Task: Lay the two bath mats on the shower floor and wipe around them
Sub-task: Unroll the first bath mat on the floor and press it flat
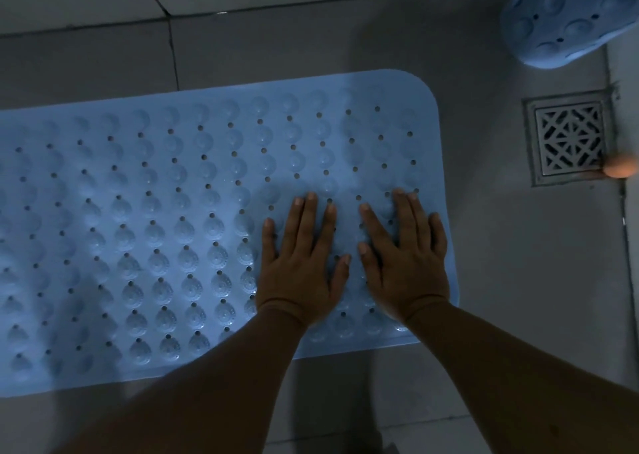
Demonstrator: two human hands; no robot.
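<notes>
Pressing both palms flat, fingers spread and gripping nothing, you have your left hand (302, 267) and right hand (406, 263) on the first bath mat (155, 218), lying flat across the frame's centre. The second mat (567, 18) waits curled at upper right; wiping remains.

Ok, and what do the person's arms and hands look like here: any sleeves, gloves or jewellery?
Both forearms are bare, with no sleeves in view. The left hand and right hand wear no gloves; no rings, watch or bracelet show in the dim light. Fingers have short, unpainted nails.
</notes>
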